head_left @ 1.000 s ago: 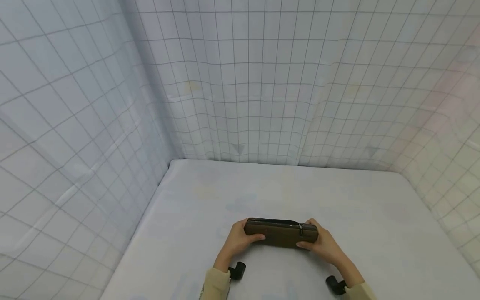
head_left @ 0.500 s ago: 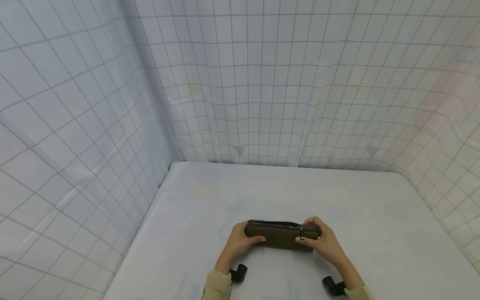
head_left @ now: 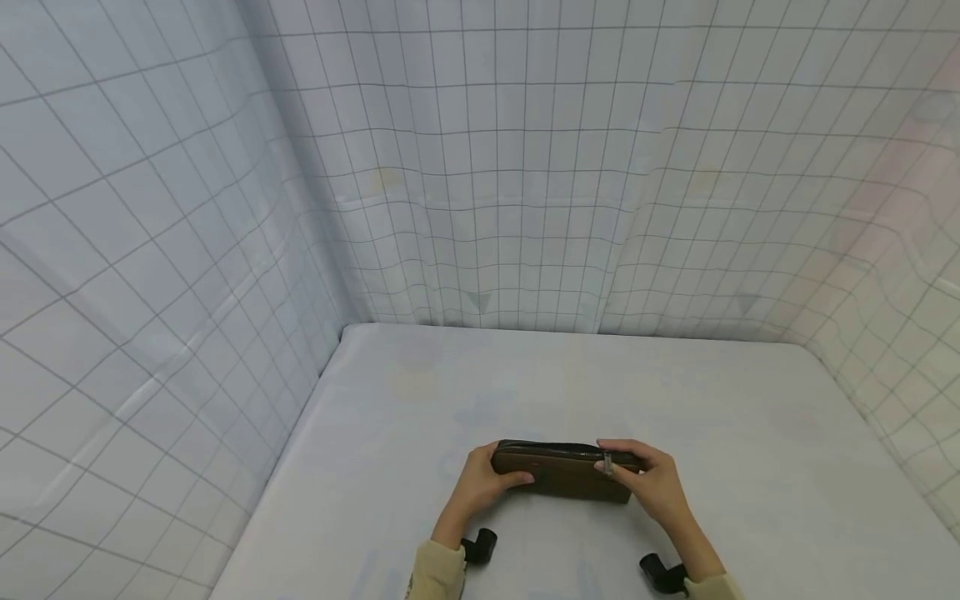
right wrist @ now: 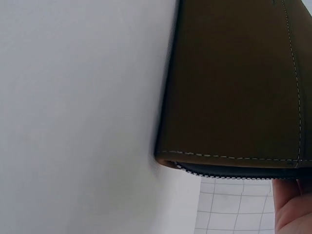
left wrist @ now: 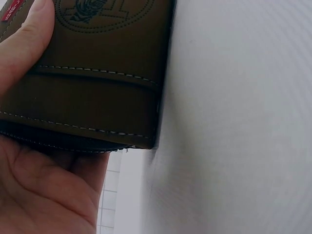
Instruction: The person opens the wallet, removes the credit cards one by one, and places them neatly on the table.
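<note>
A brown zip-around wallet stands on its long edge, zip side up, with pale stitching. My left hand grips its left end, thumb across the front face and fingers behind. In the left wrist view the thumb lies beside a small red tag and an embossed emblem. My right hand holds the top right part, index finger over the zip edge and thumb in front. The metal zipper pull lies at that thumb's tip. In the right wrist view most of this hand is hidden or out of frame.
A white-covered table lies under the wallet. White grid-patterned curtains enclose it at the back and both sides. Black wrist-camera mounts sit below each hand, beside beige sleeves.
My right hand has slid from the wallet's right end up and left, its fingers now over the zip edge by the pull. The left hand keeps its grip; the wallet has shifted slightly right.
</note>
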A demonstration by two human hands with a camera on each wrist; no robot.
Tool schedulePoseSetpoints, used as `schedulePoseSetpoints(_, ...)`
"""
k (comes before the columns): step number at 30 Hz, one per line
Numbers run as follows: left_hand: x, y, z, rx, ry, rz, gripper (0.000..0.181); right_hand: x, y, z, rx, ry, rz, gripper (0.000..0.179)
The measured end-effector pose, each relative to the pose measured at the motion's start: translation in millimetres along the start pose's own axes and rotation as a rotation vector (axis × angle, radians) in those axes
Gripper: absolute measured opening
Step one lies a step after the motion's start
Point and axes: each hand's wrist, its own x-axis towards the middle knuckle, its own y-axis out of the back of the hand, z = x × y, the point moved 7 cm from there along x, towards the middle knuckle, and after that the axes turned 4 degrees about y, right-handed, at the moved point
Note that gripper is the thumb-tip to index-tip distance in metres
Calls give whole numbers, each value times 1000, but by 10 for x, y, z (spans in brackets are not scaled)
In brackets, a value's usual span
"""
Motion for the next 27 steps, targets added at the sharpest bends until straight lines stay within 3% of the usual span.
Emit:
schedulePoseSetpoints(5, 1, -3, -5, -1, -6, -6, 39, -5, 12, 88, 22, -11, 34, 23)
schedulePoseSetpoints(9, 6, -9, -16, -16, -4, -10, 38, -8, 21, 116, 22, -65, 78, 13)
schedulePoseSetpoints(17, 3, -18, -11, -30, 2, -10, 37, -15, 40, 102, -56, -157, 108, 22)
schedulePoseSetpoints(27, -1, -20, 1, -31, -12, -8, 36, -42, 81, 110, 4, -261, 125, 32)
